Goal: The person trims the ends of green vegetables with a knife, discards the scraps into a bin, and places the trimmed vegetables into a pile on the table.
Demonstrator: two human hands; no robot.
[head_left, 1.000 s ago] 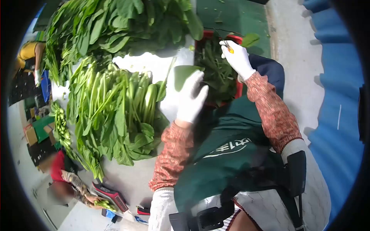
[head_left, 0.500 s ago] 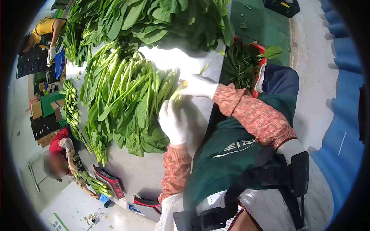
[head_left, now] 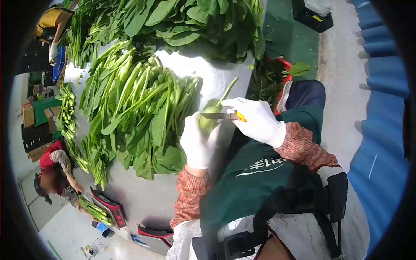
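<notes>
My left hand point(head_left: 197, 143), in a white glove, grips a single leafy green stalk point(head_left: 211, 116) above the table's near edge. My right hand point(head_left: 256, 120), also gloved, holds a small knife point(head_left: 220, 115) with a yellow handle, its blade laid across the base of that stalk. Just to the left lies a trimmed heap of leafy greens point(head_left: 134, 108) on the white table point(head_left: 143, 199). A bigger pile of loose greens point(head_left: 173, 21) fills the far end of the table.
A red crate point(head_left: 284, 69) with leaf trimmings stands on the floor past my knee. A row of small bundled greens point(head_left: 67, 117) runs along the table's left edge. A person in red point(head_left: 54, 162) handles greens by a scale point(head_left: 108, 208). Another person in yellow point(head_left: 50, 24) works far left.
My left hand lifted one stalk off the heap. My right hand came back from the heap toward me, and the knife blade now rests across the stalk.
</notes>
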